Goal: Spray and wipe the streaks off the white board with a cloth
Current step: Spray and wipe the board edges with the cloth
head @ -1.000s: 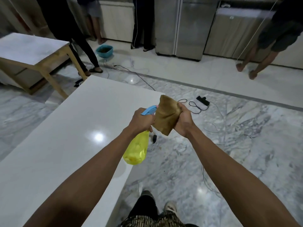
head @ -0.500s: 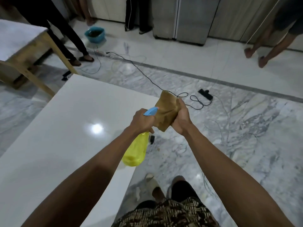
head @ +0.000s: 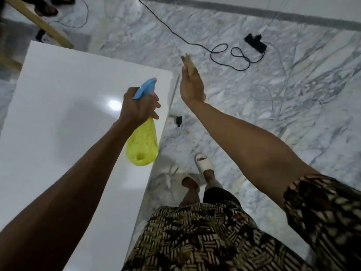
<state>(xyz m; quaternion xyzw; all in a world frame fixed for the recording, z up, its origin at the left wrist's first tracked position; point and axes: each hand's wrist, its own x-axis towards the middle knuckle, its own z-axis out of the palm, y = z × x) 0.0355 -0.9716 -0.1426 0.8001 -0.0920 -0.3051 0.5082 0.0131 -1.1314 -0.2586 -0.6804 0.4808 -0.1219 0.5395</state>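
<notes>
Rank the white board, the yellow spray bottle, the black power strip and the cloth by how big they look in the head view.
1. white board
2. yellow spray bottle, though it is nearer the camera
3. and 4. black power strip and cloth: unsure, since the cloth is mostly hidden behind the right hand

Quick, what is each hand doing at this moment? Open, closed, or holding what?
Left hand: closed around the neck of the yellow spray bottle.
Right hand: seen from the back, fingers straight, brown cloth showing past the fingertips; grip cannot be told.

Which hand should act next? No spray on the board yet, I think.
Left. The left hand grips the bottle above the board; the right hand holds the cloth off its edge, above the floor.
</notes>
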